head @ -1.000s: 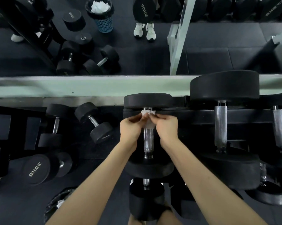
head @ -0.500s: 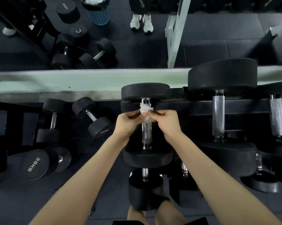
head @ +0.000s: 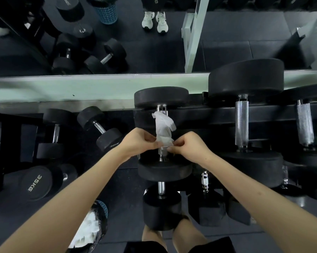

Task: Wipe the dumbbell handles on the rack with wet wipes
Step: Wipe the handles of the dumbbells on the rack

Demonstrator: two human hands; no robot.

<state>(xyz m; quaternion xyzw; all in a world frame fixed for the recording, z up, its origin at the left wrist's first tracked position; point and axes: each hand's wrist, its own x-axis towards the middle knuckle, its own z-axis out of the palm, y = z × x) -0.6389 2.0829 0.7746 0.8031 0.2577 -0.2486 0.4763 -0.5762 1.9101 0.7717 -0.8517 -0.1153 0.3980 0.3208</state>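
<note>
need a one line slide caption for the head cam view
Left hand and right hand pinch a white wet wipe draped along a dumbbell handle on the rack.

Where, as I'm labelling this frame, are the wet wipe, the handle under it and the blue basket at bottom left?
wet wipe (head: pixel 163 125): head view, middle of the white sheet.
handle (head: pixel 162 151): head view, bare knurled metal below the wipe.
blue basket (head: pixel 103 206): head view, its mesh wall.

The wet wipe (head: pixel 163 127) hides most of the dumbbell handle (head: pixel 162 151), perhaps wrapping it.
</note>
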